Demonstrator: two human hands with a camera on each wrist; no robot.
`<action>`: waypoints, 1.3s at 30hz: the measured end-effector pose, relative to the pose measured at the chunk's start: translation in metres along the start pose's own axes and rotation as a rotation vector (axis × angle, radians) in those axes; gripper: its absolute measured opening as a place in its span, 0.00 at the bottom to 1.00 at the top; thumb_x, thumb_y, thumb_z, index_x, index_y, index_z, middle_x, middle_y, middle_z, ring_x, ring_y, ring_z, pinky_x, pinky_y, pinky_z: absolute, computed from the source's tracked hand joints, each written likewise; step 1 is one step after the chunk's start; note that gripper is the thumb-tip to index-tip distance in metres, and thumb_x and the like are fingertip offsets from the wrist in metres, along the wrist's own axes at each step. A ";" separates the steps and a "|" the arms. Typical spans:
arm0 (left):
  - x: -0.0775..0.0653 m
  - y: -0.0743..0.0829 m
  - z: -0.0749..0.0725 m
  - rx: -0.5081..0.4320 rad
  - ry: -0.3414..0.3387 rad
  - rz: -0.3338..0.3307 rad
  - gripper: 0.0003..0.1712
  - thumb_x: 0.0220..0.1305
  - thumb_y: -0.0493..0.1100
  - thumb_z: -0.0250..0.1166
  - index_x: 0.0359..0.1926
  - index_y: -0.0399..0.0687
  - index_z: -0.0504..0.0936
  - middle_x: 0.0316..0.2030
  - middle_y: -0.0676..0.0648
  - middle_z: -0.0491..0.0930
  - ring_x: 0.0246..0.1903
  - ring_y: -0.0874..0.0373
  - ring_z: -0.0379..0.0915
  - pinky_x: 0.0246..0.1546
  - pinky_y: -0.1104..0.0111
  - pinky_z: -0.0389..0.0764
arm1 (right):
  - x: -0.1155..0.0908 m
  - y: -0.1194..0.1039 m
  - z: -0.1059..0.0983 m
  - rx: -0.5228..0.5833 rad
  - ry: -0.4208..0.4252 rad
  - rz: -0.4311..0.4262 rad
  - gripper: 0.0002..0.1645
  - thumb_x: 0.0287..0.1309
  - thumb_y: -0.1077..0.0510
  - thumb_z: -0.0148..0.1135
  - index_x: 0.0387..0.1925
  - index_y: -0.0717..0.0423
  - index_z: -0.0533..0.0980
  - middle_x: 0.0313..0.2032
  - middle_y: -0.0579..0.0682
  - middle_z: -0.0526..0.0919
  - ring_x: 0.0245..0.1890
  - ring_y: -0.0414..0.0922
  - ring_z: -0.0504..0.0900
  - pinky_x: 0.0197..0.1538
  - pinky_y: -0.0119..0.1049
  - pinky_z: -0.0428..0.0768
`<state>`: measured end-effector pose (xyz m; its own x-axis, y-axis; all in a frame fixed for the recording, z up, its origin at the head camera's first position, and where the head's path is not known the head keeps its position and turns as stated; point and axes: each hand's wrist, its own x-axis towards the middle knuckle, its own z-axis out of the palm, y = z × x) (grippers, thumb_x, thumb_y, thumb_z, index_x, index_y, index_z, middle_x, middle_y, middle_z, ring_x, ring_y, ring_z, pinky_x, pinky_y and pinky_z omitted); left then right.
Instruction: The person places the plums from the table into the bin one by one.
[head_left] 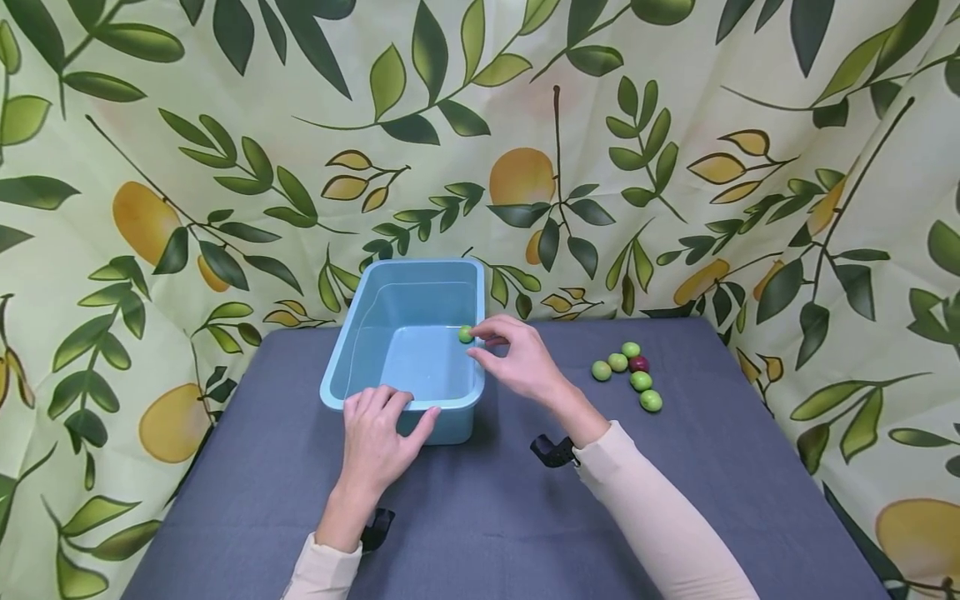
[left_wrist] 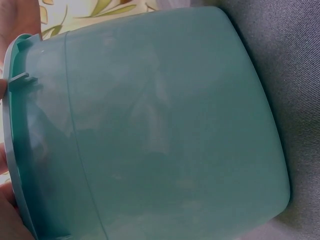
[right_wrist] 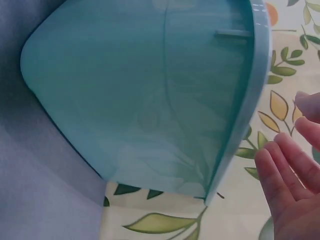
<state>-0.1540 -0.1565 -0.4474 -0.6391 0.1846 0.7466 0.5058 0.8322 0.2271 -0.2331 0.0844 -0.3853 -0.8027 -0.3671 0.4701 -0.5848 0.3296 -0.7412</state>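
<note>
A light blue plastic bin (head_left: 478, 392) stands on the table, tilting away in perspective. At its front rim my left hand (head_left: 378, 442) grips the edge, fingers bent over it; the left wrist view shows fingertips at the rim of the bin (left_wrist: 165, 120). My right hand (head_left: 517, 358) is over the right rim, thumb and fingers apart. Just off its fingertips, inside the bin's outline, is a small round green fruit (head_left: 466, 334). In the right wrist view my right hand (right_wrist: 295, 185) has extended fingers beside the bin's rim (right_wrist: 245, 110), with no fruit showing.
To the right on the dark grey tablecloth (head_left: 540, 517) lies a loose group of several small green fruits (head_left: 641, 381) with one dark red fruit (head_left: 639, 364). A leaf-and-fruit-patterned cloth (head_left: 517, 242) hangs behind the table and along its sides.
</note>
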 end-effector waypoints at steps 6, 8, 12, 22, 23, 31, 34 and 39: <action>0.000 0.001 -0.001 0.005 -0.007 -0.002 0.23 0.58 0.58 0.69 0.32 0.41 0.85 0.29 0.45 0.77 0.30 0.46 0.70 0.42 0.48 0.67 | -0.003 -0.005 -0.012 -0.095 -0.022 -0.039 0.13 0.60 0.61 0.72 0.46 0.57 0.84 0.46 0.53 0.84 0.45 0.51 0.85 0.54 0.41 0.82; 0.000 0.001 -0.001 0.006 -0.011 -0.005 0.23 0.57 0.58 0.69 0.32 0.41 0.85 0.29 0.45 0.77 0.30 0.46 0.70 0.42 0.48 0.67 | -0.005 -0.007 -0.015 -0.120 -0.032 -0.043 0.13 0.61 0.61 0.71 0.47 0.58 0.84 0.46 0.53 0.84 0.46 0.51 0.84 0.53 0.43 0.82; 0.000 0.001 -0.001 0.004 -0.012 -0.012 0.23 0.57 0.59 0.69 0.32 0.41 0.84 0.29 0.45 0.78 0.30 0.46 0.71 0.42 0.48 0.67 | -0.008 -0.008 -0.023 -0.187 -0.043 -0.059 0.12 0.61 0.60 0.70 0.46 0.58 0.84 0.46 0.50 0.83 0.45 0.48 0.83 0.52 0.45 0.81; 0.000 0.001 0.001 -0.010 0.010 -0.011 0.23 0.59 0.59 0.68 0.31 0.41 0.84 0.29 0.46 0.77 0.30 0.47 0.70 0.41 0.49 0.66 | -0.020 0.002 -0.042 -0.384 -0.032 -0.118 0.12 0.60 0.60 0.71 0.45 0.58 0.85 0.46 0.52 0.84 0.47 0.49 0.81 0.51 0.46 0.80; 0.000 0.001 0.001 -0.009 0.010 -0.010 0.23 0.59 0.59 0.68 0.31 0.41 0.84 0.29 0.46 0.77 0.30 0.47 0.70 0.42 0.49 0.66 | -0.021 0.003 -0.043 -0.399 -0.032 -0.118 0.12 0.60 0.60 0.71 0.45 0.58 0.85 0.46 0.52 0.84 0.48 0.50 0.81 0.52 0.47 0.80; 0.000 0.000 0.000 -0.001 0.013 -0.004 0.26 0.62 0.61 0.64 0.31 0.41 0.84 0.29 0.45 0.77 0.30 0.46 0.71 0.42 0.48 0.66 | -0.029 0.020 -0.055 -0.515 -0.054 -0.036 0.13 0.61 0.58 0.70 0.46 0.58 0.84 0.47 0.53 0.83 0.50 0.52 0.80 0.53 0.50 0.79; 0.000 0.000 -0.001 -0.002 0.012 -0.007 0.28 0.65 0.64 0.61 0.31 0.41 0.84 0.29 0.45 0.77 0.30 0.46 0.70 0.42 0.48 0.66 | -0.030 0.027 -0.060 -0.565 -0.057 -0.010 0.14 0.61 0.57 0.70 0.47 0.58 0.84 0.46 0.54 0.83 0.50 0.54 0.80 0.51 0.52 0.80; 0.000 0.001 0.000 -0.001 0.013 -0.001 0.30 0.67 0.65 0.58 0.31 0.42 0.84 0.29 0.46 0.77 0.30 0.46 0.70 0.42 0.48 0.66 | -0.033 0.040 -0.068 -0.654 -0.079 0.032 0.14 0.62 0.56 0.68 0.48 0.59 0.84 0.47 0.55 0.83 0.50 0.55 0.80 0.49 0.53 0.80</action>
<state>-0.1538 -0.1560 -0.4467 -0.6323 0.1766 0.7543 0.5055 0.8319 0.2289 -0.2383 0.1686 -0.3978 -0.8243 -0.4028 0.3978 -0.5313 0.7930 -0.2980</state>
